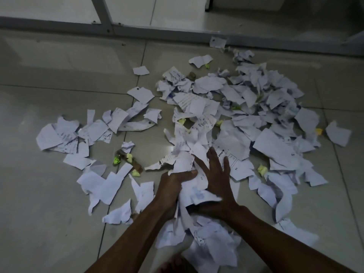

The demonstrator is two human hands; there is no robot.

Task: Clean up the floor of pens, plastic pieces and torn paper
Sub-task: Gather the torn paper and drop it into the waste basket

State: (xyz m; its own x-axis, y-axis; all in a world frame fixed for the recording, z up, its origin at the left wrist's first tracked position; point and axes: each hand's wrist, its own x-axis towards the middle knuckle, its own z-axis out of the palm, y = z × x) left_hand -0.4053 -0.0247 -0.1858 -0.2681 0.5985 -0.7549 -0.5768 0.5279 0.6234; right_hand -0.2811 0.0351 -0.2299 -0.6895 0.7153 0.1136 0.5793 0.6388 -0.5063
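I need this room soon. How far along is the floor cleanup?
Barely begun: nothing looks cleared yet. The left hand grips a bunch of torn paper while the right hand rakes more in with straight fingers. Most scraps, yellow bits and brown pieces are spread over the tiled floor.

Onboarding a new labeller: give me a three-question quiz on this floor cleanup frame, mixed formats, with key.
1. True or false: the right hand lies with straight, spread fingers on the torn paper.
2. The left hand is: A) idle on the floor tiles, B) gripping a wad of paper, C) holding a pen.
3. Fill in: the small crumpled scraps among the white paper are ___ in colour.

Key: 1 true; 2 B; 3 yellow.
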